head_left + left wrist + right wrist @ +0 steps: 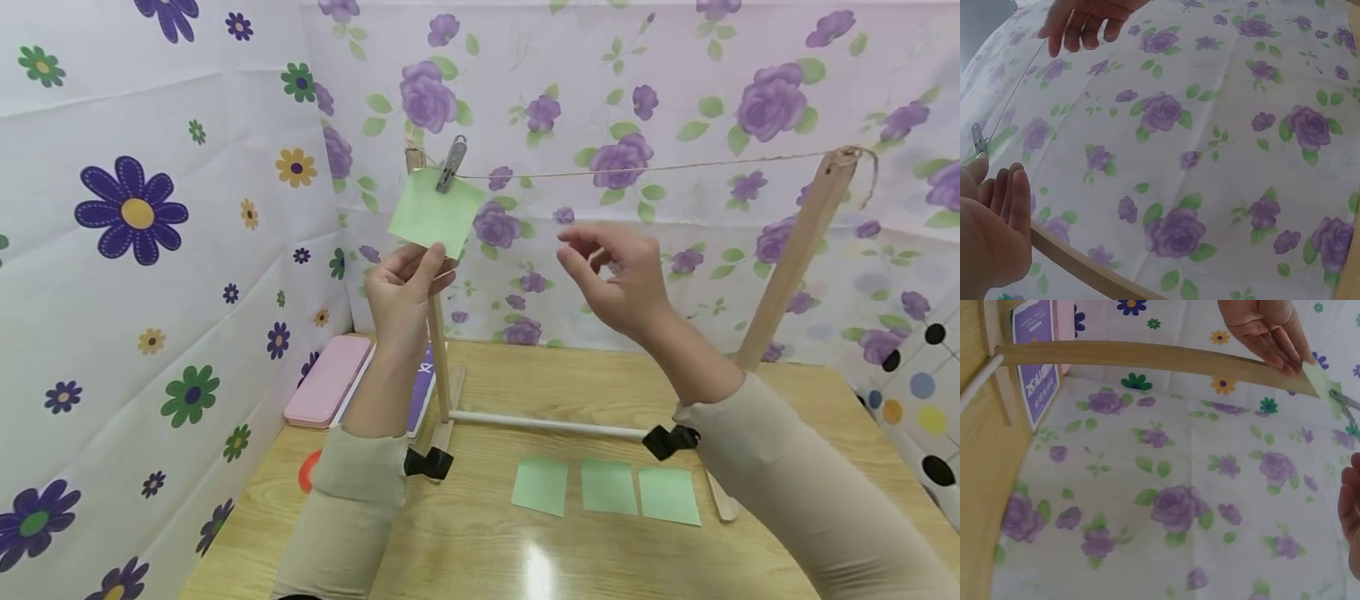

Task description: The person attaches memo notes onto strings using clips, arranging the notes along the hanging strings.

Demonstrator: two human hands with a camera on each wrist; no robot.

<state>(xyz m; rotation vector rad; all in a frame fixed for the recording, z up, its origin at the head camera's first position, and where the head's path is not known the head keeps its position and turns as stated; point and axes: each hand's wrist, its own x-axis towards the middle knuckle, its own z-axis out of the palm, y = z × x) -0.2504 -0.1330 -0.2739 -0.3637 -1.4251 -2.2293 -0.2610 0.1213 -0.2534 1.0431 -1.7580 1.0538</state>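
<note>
A green sticky note (435, 212) hangs from a twine line (645, 170), held at its top edge by a grey metal clip (452, 164). My left hand (408, 279) pinches the note's lower edge between thumb and fingers. To the right, my right hand (618, 271) hovers below the twine with its fingers loosely bent and nothing in them. The right wrist view also has the note (1324, 387) edge-on, under the left hand's fingertips. In the left wrist view the clip (979, 137) stands just above the left thumb.
Wooden posts, left (438, 358) and right (795, 258), carry the twine, joined low down by a white rod (555, 423). Three green notes, one of them here (540, 486), lie on the table (480, 550). A pink case (328, 381), a purple book (422, 392) and a red ring (307, 472) sit left.
</note>
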